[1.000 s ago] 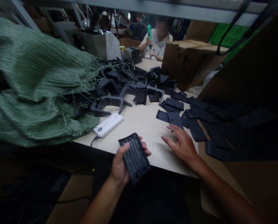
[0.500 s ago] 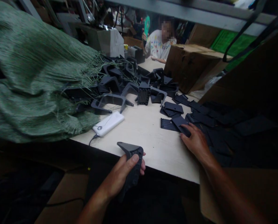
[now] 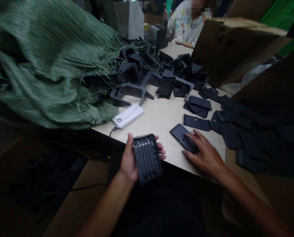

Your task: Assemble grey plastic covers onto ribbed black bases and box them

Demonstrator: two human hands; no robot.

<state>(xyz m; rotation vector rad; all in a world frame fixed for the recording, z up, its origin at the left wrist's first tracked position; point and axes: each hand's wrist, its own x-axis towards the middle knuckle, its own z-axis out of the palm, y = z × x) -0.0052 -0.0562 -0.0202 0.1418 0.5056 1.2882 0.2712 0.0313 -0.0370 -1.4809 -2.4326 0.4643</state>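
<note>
While I'm cradling a ribbed black plastic plate (image 3: 147,158) in my left hand (image 3: 129,161), my thumb is pressing up its left edge and my fingertips (image 3: 163,150) are curling round its right edge, just off the table edge. My right hand (image 3: 206,158) is lying open with its fingers spread, and they are resting on a flat black plastic plate (image 3: 183,136) without clamping it. Just beyond that plate, a ribbed black strip (image 3: 196,122) and a pair of stacked black plates (image 3: 197,107) are lying on the pale tabletop (image 3: 161,118), while many overlapping black plates (image 3: 255,128) are spreading away to my right. Farther ahead, a heap of black plastic brackets (image 3: 147,75) is sitting beside a white power bank (image 3: 127,116) with its cable attached. A bulging green woven sack (image 3: 45,65) is slumping along the left of the table, its frayed threads trailing over the brackets, and I can't see what it contains. A brown cardboard box (image 3: 226,49) is standing beyond the plates, its contents hidden. Across the table, a co-worker (image 3: 186,23) in a printed T-shirt is sitting.
</note>
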